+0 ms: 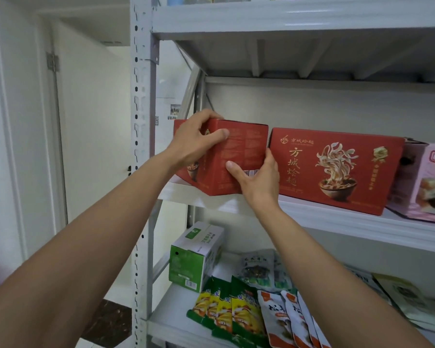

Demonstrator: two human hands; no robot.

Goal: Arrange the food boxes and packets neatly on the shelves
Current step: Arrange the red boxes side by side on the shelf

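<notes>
a white door (86,121) stands at the far left, beside the shelf unit's perforated grey post (141,146). at the left end of the middle shelf (337,219) the left hand (194,144) grips the upper left corner of a small red box (246,146), fingers curled over its top and thumb pressed on the near face. this box sits skewed, one lower corner poking past the shelf's front edge. the right hand (259,182) clasps the box's right edge, thumb flat on the face and fingers tucked into the gap next to the large red noodle box (337,169). that one lies lengthways along the front edge, just beside the held box. a pink box (430,182) touches its far side at the shelf's right end.

on the lower shelf (171,315), a green and white carton (194,257) stands at the left end, towards the back. yellow-green packets (231,315) overlap in a row near the front edge, with orange and white packets (286,320) just to their right. clear packets (259,270) lie behind these, and silvery packets (399,297) spread towards the right end.
</notes>
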